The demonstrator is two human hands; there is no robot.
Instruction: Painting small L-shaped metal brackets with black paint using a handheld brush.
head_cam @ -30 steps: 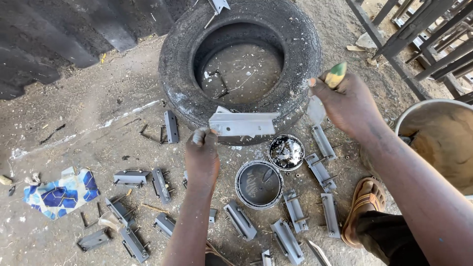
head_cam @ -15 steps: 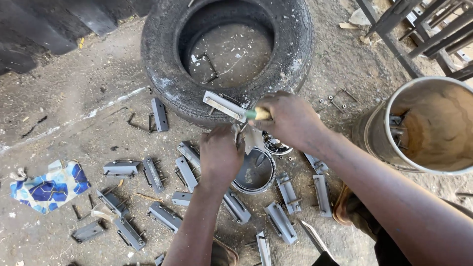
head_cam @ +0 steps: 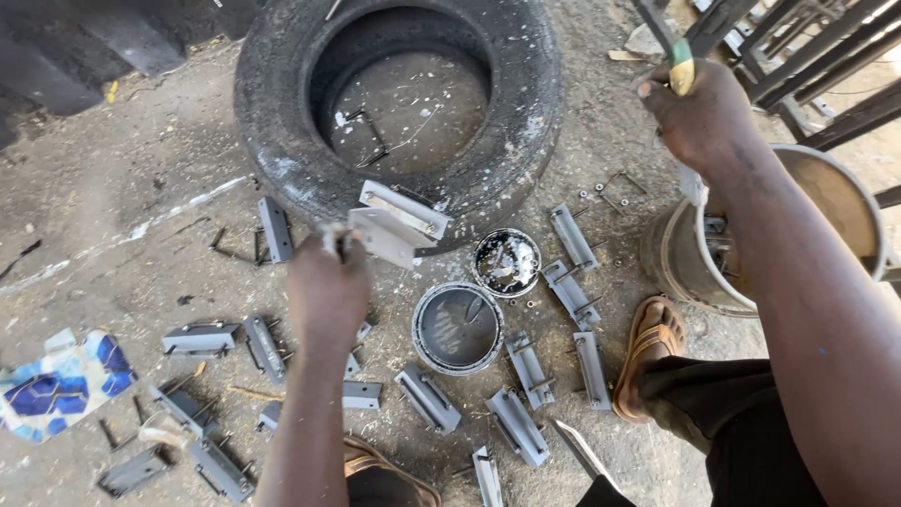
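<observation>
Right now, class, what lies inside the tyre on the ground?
Inside the tyre: bare ground with a bent wire piece and pale specks. The near wall covers the ground just behind it.

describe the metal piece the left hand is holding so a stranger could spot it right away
Start at the big black rubber tyre lying flat on the dirt. At its near rim, the left hand holds up a grey angled metal bracket. Unlike the similar grey brackets scattered around, it is off the ground.

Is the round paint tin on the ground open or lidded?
Open. The paint tin shows its grey-coated inside, and its paint-smeared lid lies separately beside it, near the tyre.
</observation>
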